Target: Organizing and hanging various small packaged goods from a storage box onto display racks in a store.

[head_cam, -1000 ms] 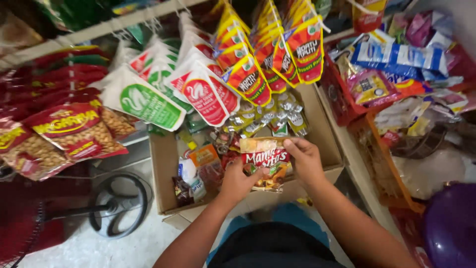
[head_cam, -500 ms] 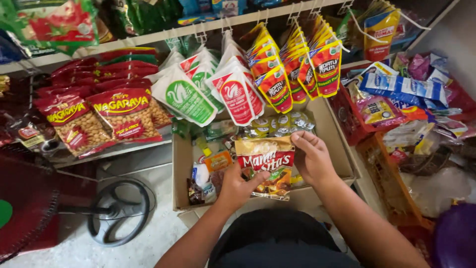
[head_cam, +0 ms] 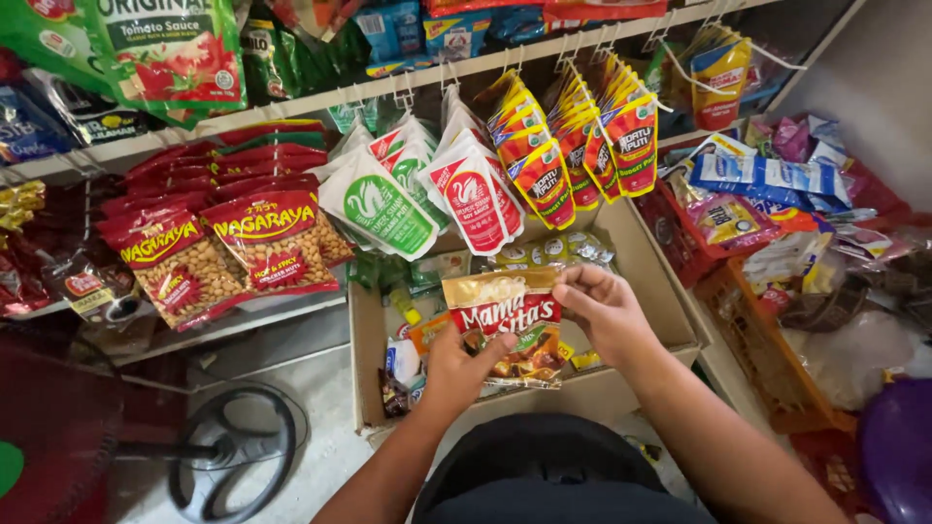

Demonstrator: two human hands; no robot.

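Observation:
Both my hands hold a flat sauce-mix packet point(head_cam: 505, 325), gold at the top with a red band and a food picture below. My left hand point(head_cam: 456, 374) grips its lower left edge. My right hand point(head_cam: 607, 311) pinches its upper right corner. The packet hangs over an open cardboard box point(head_cam: 592, 393) that holds several small packets and sachets.
Hanging pouches fill the shelf front: red peanut bags point(head_cam: 243, 247) at left, green and red sauce pouches point(head_cam: 427, 194) in the middle, yellow-red pouches point(head_cam: 582, 146) at right. An orange crate point(head_cam: 767, 359) stands at right. A fan base point(head_cam: 233, 451) lies on the floor at lower left.
The view has tilted up and shifted, showing more of the upper shelf. The packet has risen slightly in my hands, both of which keep their hold.

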